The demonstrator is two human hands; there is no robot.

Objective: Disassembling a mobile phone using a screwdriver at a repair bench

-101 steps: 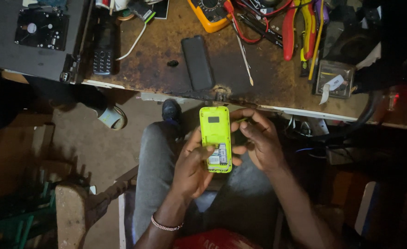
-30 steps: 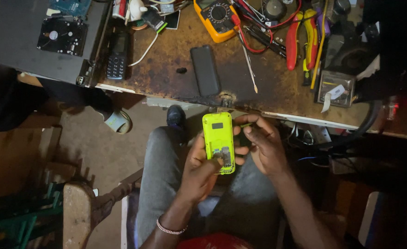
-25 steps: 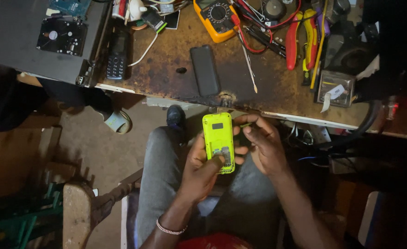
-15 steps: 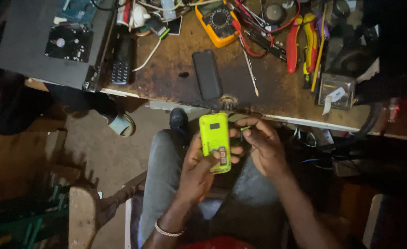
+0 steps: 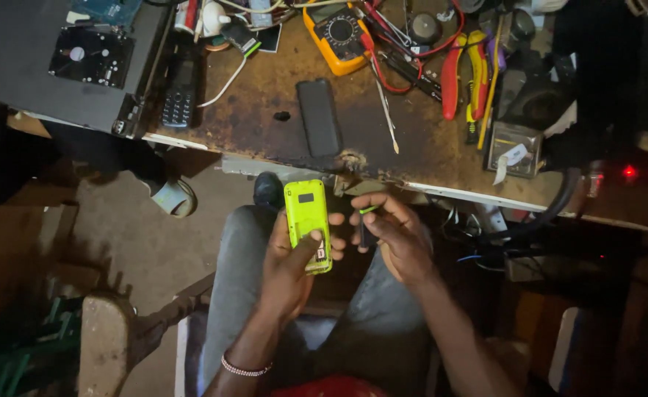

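left hand (image 5: 289,259) wraps the lime-green plastic phone body (image 5: 308,224), thumb laid across its lower end, gripping it upright over the lap, just near of the tabletop edge (image 5: 441,192). right hand (image 5: 396,237) has come away from the phone since a moment ago, when its fingers sat against the phone's right side; now it pinches a small dark flat piece with a green edge (image 5: 366,224) between fingertips, close beside the phone but apart from it. so something looks lifted clear of the shell, though what it is i cannot tell. the view has also drifted, showing more of the bench.

the phone is glossy, rounded at the corners, with a small dark window near its far end. beyond it on the scuffed, rust-brown tabletop lies a matte black slab (image 5: 319,117), flat and rectangular. farther off, a yellow multimeter (image 5: 336,33) with red leads, red-and-yellow-handled pliers (image 5: 465,70) to the right, a dark keypad phone (image 5: 179,92) to the left.
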